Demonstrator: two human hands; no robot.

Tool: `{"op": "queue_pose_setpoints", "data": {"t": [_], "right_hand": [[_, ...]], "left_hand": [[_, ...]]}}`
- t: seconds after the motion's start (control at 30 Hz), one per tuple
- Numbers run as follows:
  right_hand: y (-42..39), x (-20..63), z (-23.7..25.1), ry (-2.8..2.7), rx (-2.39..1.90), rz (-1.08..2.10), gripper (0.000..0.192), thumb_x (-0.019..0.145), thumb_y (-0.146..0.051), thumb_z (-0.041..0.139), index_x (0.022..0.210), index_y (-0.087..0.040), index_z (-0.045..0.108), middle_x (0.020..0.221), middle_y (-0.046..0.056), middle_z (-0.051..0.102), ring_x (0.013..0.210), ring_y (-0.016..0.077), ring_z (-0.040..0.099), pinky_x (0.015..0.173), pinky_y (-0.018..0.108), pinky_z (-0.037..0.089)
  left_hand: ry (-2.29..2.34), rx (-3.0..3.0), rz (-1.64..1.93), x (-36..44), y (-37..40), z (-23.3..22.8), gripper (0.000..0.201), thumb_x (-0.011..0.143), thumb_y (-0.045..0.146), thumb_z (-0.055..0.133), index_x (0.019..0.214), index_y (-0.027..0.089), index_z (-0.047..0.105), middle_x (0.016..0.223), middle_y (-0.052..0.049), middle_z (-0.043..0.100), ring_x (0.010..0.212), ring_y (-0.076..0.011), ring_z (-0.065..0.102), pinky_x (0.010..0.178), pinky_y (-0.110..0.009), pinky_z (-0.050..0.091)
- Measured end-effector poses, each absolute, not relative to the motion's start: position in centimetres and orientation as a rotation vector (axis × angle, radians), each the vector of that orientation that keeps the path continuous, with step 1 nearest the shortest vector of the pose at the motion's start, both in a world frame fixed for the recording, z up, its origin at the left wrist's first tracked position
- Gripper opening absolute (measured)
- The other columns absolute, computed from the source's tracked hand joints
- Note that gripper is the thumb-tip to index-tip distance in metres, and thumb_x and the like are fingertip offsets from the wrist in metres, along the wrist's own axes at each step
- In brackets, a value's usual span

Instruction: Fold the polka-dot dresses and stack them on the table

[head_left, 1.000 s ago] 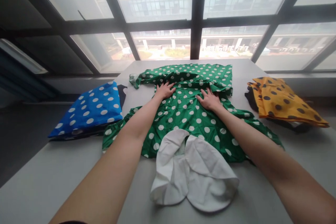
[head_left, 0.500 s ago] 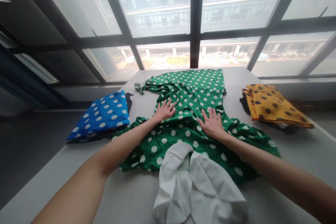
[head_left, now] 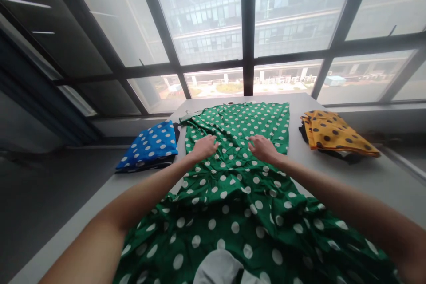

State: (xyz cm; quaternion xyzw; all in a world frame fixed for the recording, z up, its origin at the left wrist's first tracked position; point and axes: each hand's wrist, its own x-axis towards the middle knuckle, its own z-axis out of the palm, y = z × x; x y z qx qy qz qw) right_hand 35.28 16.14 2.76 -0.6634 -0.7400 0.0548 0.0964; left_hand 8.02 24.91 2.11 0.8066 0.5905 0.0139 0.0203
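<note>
A green dress with white polka dots (head_left: 238, 186) lies spread lengthwise on a pale grey table (head_left: 366, 177); its skirt reaches toward the window and its white collar (head_left: 218, 270) shows at the bottom edge. My left hand (head_left: 204, 147) rests on the cloth left of the middle, fingers curled on the fabric. A little to its right, my right hand (head_left: 262, 147) also lies on the dress, fingers bent over a slight wrinkle. Whether either hand pinches the cloth is unclear.
A folded blue garment with white dots (head_left: 151, 147) lies on a dark item at the table's left edge. A folded yellow garment with black dots (head_left: 331, 135) sits on another dark item at the right. Large windows (head_left: 246, 31) stand behind the table's far edge.
The folded-over skirt has been spread flat toward the window. The dress now reaches nearer to me, and the collar has slid to the bottom edge. Both hands stay on the cloth near its middle.
</note>
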Motion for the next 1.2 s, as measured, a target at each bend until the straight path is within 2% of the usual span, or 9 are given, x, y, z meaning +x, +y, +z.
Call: {"op": "queue_pose_setpoints", "data": {"t": [0.1,0.2,0.33,0.5,0.63,0.8,0.87,1.0,1.2], "right_hand": [[21.8,36.9,0.9,-2.18,-2.007,0.153,0.053,0.106,-0.035,0.039,0.155,-0.015,0.049,0.164,0.016,0.043,0.151,0.0278,0.038,0.12,0.04,0.033],[25.2,39.0,-2.0,-2.166,-2.08,0.193,0.061,0.107,-0.045,0.036,0.162,-0.019,0.04,0.173,0.013,0.027,0.158,0.0305,0.024,0.125,0.052,0.024],[27.0,42.2,-5.3,-2.143,-2.14,0.22,0.067,0.107,-0.054,0.028,0.166,-0.024,0.032,0.176,0.009,0.017,0.161,0.0289,0.015,0.128,0.056,0.014],[27.3,45.0,-6.5,-2.086,-2.215,0.169,0.07,0.106,-0.059,0.025,0.168,-0.026,0.027,0.176,0.009,0.014,0.162,0.0279,0.014,0.129,0.056,0.012],[25.5,44.8,-6.4,-2.023,-2.28,0.154,0.071,0.106,-0.06,0.023,0.168,-0.026,0.027,0.176,0.012,0.015,0.162,0.0296,0.013,0.128,0.057,0.013],[19.8,44.0,-6.9,-2.048,-2.274,0.056,0.069,0.107,-0.057,0.023,0.167,-0.024,0.03,0.175,0.013,0.018,0.161,0.0312,0.015,0.127,0.057,0.017],[17.5,43.9,-7.3,-2.077,-2.248,0.012,0.068,0.107,-0.056,0.024,0.167,-0.023,0.032,0.175,0.013,0.02,0.161,0.0313,0.017,0.127,0.058,0.018],[15.2,44.0,-7.8,-2.096,-2.216,-0.036,0.066,0.107,-0.054,0.024,0.165,-0.024,0.035,0.174,0.012,0.022,0.161,0.0317,0.019,0.127,0.059,0.02],[15.2,44.3,-8.1,-2.104,-2.192,-0.054,0.067,0.107,-0.053,0.023,0.165,-0.022,0.037,0.174,0.013,0.024,0.16,0.0328,0.019,0.126,0.061,0.021]], "left_hand": [[2.007,2.397,0.141,9.0,29.8,1.1,0.057,0.104,0.044,0.036,0.155,0.022,0.05,0.162,-0.014,0.047,0.149,-0.033,0.042,0.12,-0.049,0.036],[2.144,2.261,0.146,8.2,33.8,-1.3,0.064,0.104,0.051,0.032,0.16,0.023,0.045,0.166,-0.017,0.04,0.154,-0.0415,0.033,0.119,-0.065,0.031],[2.152,2.231,0.113,4.9,38.4,-3.6,0.066,0.104,0.055,0.028,0.164,0.029,0.039,0.169,-0.01,0.037,0.158,-0.0346,0.026,0.126,-0.059,0.022],[2.157,2.222,0.064,1.1,42.6,-4.2,0.075,0.104,0.055,0.024,0.169,0.018,0.024,0.174,-0.012,0.021,0.16,-0.0358,0.021,0.128,-0.059,0.018],[2.117,2.267,0.038,1.0,41.5,-4.8,0.074,0.104,0.056,0.024,0.167,0.017,0.031,0.176,-0.011,0.017,0.161,-0.0366,0.017,0.128,-0.058,0.016],[2.038,2.4,-0.037,0.9,34.8,-5.7,0.07,0.105,0.054,0.024,0.166,0.02,0.033,0.176,-0.011,0.018,0.16,-0.0387,0.018,0.126,-0.06,0.021],[1.999,2.455,-0.04,0.1,32.4,-5.5,0.069,0.105,0.055,0.027,0.164,0.021,0.036,0.174,-0.013,0.023,0.158,-0.0399,0.024,0.124,-0.06,0.026],[1.989,2.435,0.016,-1.2,31.5,-3.5,0.059,0.1,0.056,0.043,0.144,0.02,0.061,0.153,-0.017,0.054,0.142,-0.0391,0.05,0.116,-0.051,0.04],[2.117,2.16,0.04,-1.5,38.8,0.8,0.033,0.098,0.032,0.051,0.108,0.013,0.077,0.11,-0.016,0.077,0.105,-0.0308,0.072,0.096,-0.037,0.056]]}}
